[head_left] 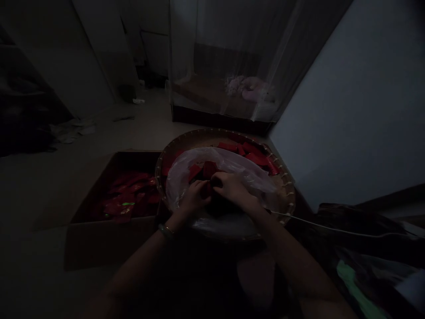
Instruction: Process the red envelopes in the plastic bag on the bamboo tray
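Both hands come together over a round woven tray [286,195]. My left hand [195,195], with bangles at the wrist, has its fingers bent around a small dark red piece. Close beside it, my right hand [230,188] pinches with thumb and forefinger at the same spot. What exactly they grip is too dark to make out. Just beyond the fingertips lie red pieces [210,168] inside a clear plastic bag [229,157] spread open in the tray. More flat red packets [255,155] rest along the tray's far right side.
An open cardboard box [109,235] holding red packets [129,195] stands on the floor left of the tray. A white cord [318,226] runs off to the right, past piled cloth [355,283]. Behind are a net-draped bed [206,95] and a pale wall [358,110].
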{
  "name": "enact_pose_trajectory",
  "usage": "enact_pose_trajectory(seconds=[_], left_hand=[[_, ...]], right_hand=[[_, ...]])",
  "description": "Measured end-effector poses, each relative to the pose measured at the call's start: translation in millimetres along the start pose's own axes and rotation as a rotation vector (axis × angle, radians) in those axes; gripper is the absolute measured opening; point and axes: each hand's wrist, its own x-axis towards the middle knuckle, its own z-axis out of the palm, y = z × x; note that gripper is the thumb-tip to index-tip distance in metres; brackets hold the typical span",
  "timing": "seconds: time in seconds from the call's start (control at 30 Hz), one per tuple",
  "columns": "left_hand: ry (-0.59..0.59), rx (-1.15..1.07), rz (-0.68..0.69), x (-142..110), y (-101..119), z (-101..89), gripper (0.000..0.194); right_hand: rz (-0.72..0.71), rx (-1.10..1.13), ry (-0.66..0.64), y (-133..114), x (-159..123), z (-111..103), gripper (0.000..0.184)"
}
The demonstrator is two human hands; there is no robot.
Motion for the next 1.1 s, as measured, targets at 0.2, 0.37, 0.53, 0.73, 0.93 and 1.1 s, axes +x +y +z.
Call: enact_pose_trajectory(seconds=[0.2, 0.37, 0.53, 0.73, 0.93, 1.1], left_hand=[[-0.018, 0.012, -0.003, 1, -1, 1.1, 0.046], [-0.008, 0.005, 0.009, 1, 0, 0.3, 0.047], [0.001, -0.010, -0.004, 0, 1, -0.3, 0.045], [0.005, 0.000, -0.022, 0, 2, 0.2, 0.048], [-0.005, -0.026, -0.024, 0, 9, -3.6, 0.053], [-0.002, -0.015, -0.012, 0, 8, -3.5, 0.055]], right_hand=[[-0.027, -0.120, -0.041, 2, -3, 3, 0.018], [-0.049, -0.192, -0.025, 2, -2, 8, 0.018], [-0.081, 0.025, -0.014, 14, -4, 13, 0.018], [-0.019, 0.142, 0.109, 17, -5, 13, 0.023], [0.010, 0.165, 0.115, 8, -7, 15, 0.017], [-0.055, 0.254, 0.154, 6, -8, 17, 0.027]])
